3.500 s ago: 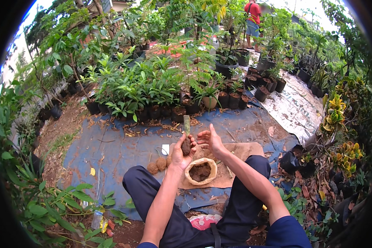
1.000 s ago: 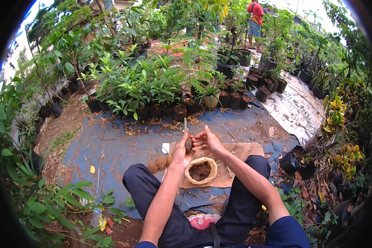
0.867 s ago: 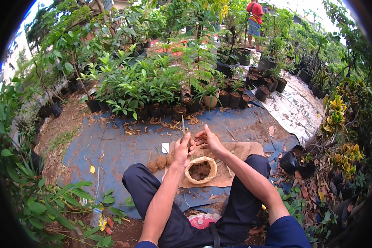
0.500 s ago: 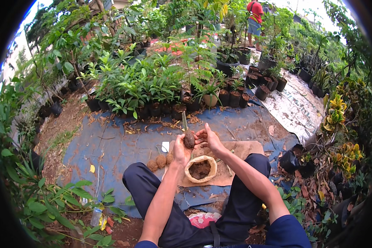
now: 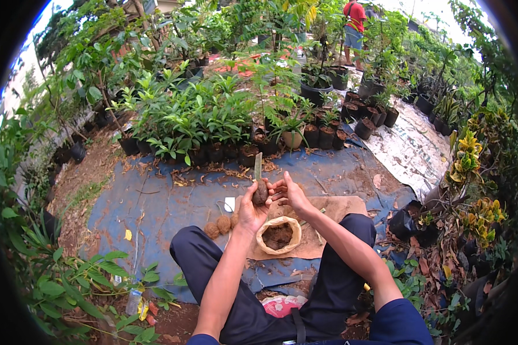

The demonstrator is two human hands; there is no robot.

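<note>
A dark ball of soil (image 5: 261,194) with a green stem cutting (image 5: 258,165) standing up from it rests in my left hand (image 5: 251,211), whose fingers wrap round it. My right hand (image 5: 294,196) is beside the ball, thumb raised and fingers apart; its fingertips come close to the ball's right side, and whether they touch it I cannot tell. Just below both hands stands an open, pale bag (image 5: 297,237) with its rim rolled down, holding loose brown soil (image 5: 277,235). Left of the bag sit several round brown fibrous balls (image 5: 223,223).
Brown cardboard (image 5: 348,208) lies under the bag on a blue tarp (image 5: 138,213). A small white card (image 5: 229,204) lies near the balls. Potted plants (image 5: 201,115) line the far edge. A person in a red shirt (image 5: 355,16) stands far back. A plastic bottle (image 5: 133,301) lies lower left.
The soil ball with its cutting has shifted slightly left and down and turned a little in my left hand. My right hand stays almost where it was.
</note>
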